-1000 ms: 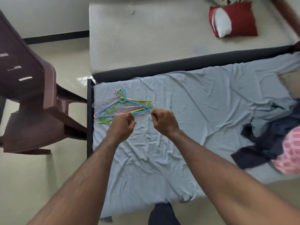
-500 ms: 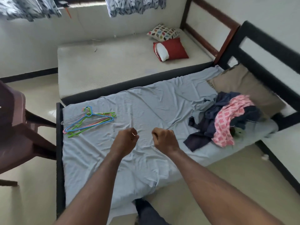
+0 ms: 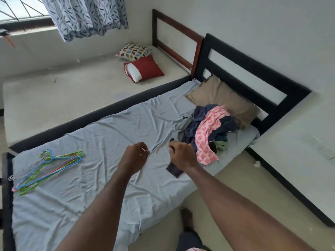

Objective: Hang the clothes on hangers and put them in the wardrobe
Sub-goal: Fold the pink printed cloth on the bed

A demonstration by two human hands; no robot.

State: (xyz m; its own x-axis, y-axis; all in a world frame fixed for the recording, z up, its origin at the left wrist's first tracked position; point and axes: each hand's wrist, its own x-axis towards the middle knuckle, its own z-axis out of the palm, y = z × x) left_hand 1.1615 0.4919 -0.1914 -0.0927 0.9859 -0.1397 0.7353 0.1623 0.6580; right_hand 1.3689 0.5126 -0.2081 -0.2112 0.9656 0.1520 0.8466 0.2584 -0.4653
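We stand at the long edge of the bed (image 3: pixel 101 192) with both arms extended over its grey sheet. The left hand (image 3: pixel 134 158) is clenched, nothing visibly in its grip; the right hand (image 3: pixel 181 155) is likewise curled, and we cannot tell whether it touches the dark cloth edge showing beneath it. The pile of clothes (image 3: pixel 210 131), navy and pink-checked garments, lies at about 2 o'clock from the right hand, just beside it, before the tan pillow (image 3: pixel 224 100). We judge the right hand the nearer for a first pick. The pile's long axis runs from 11 to 5 o'clock, the pink garment trailing toward the bed's near edge. The hangers (image 3: pixel 45 169) lie stacked at 9 o'clock from the left hand, well apart, long axes running 8 to 2 o'clock, hooks toward 11 o'clock. No wardrobe is in view.
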